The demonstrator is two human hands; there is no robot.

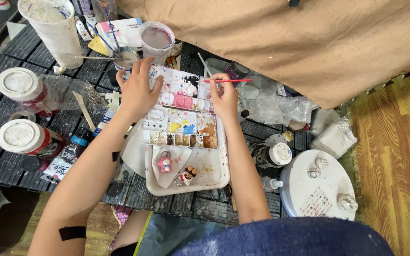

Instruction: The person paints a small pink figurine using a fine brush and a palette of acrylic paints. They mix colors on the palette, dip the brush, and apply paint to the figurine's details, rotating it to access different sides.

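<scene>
My left hand (137, 89) rests flat on the left edge of an open paint palette (181, 111) stained with pink, blue, yellow and brown. My right hand (224, 96) grips a thin red paintbrush (228, 80), which lies almost level over the palette's upper right corner. The palette sits on a white tray (214, 175). Two small painted figurines, a pink one (165, 164) and a brown and white one (186, 175), lie on the tray nearer me.
A cup of murky rinse water (156, 40) stands beyond the palette. Two lidded jars (22, 137) and paint tubes lie left. A round white board (316, 189) with small pieces sits right, beside crumpled plastic (281, 104). Tan cloth (285, 42) covers the far side.
</scene>
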